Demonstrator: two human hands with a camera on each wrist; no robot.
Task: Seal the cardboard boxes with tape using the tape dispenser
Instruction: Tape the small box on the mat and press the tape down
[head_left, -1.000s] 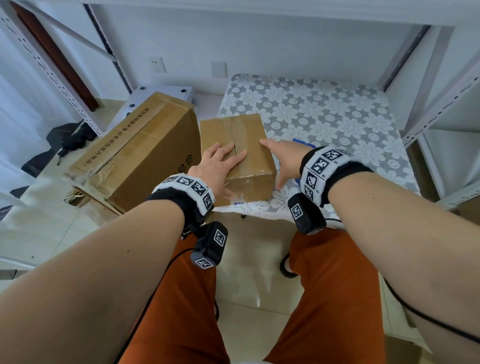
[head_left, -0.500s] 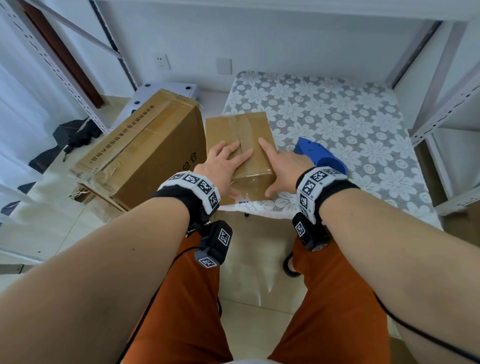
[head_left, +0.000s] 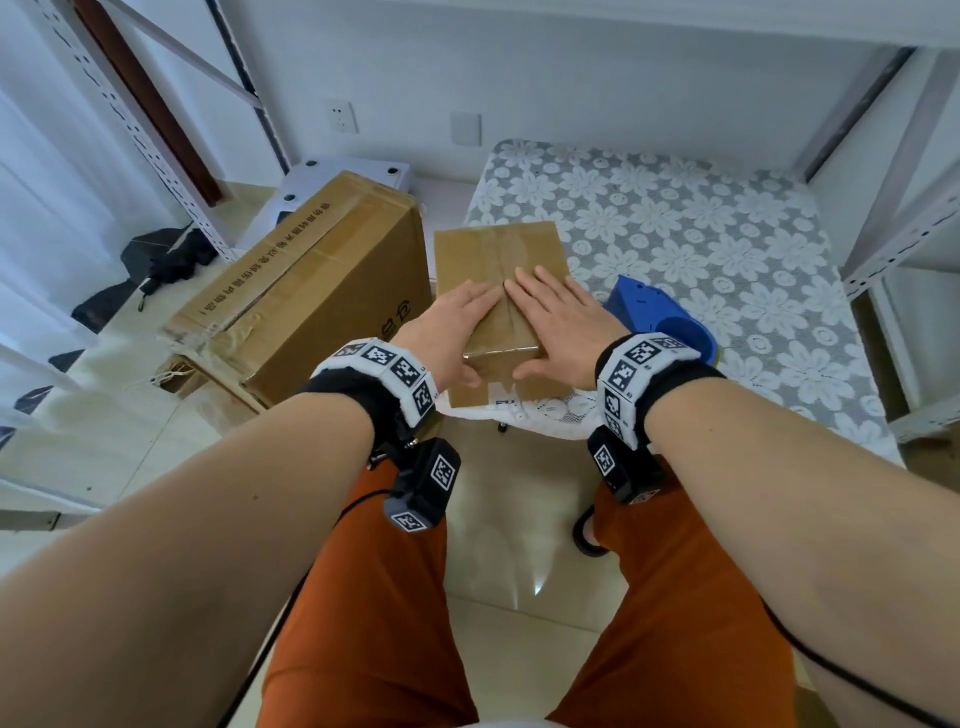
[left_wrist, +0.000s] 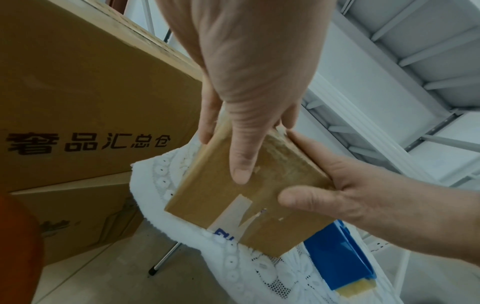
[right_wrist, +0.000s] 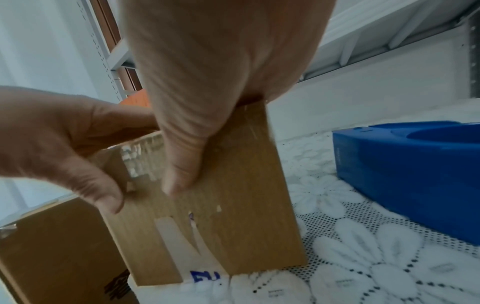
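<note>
A small brown cardboard box (head_left: 498, 254) (left_wrist: 228, 205) (right_wrist: 233, 226) sits at the near left corner of the lace-covered table (head_left: 727, 234), with clear tape running down its middle seam. My left hand (head_left: 457, 317) (left_wrist: 244, 144) lies flat on the near left of its top, thumb pressing the front face. My right hand (head_left: 556, 306) (right_wrist: 182, 160) lies flat on the near right of the top, its thumb on the front face too. The two index fingers almost meet over the seam. The blue tape dispenser (head_left: 654, 312) (left_wrist: 337, 257) (right_wrist: 415, 174) rests on the table just right of the box, untouched.
A large cardboard box (head_left: 311, 291) (left_wrist: 78, 82) stands on the floor against the small box's left side. White shelf uprights (head_left: 893, 234) border the table on the right, a perforated rack post (head_left: 130, 130) on the left. A dark bag (head_left: 166, 254) lies on the floor.
My right hand has come in from the box's right edge onto its top. Both hands now lie flat side by side over the taped seam. The blue dispenser has come into view.
</note>
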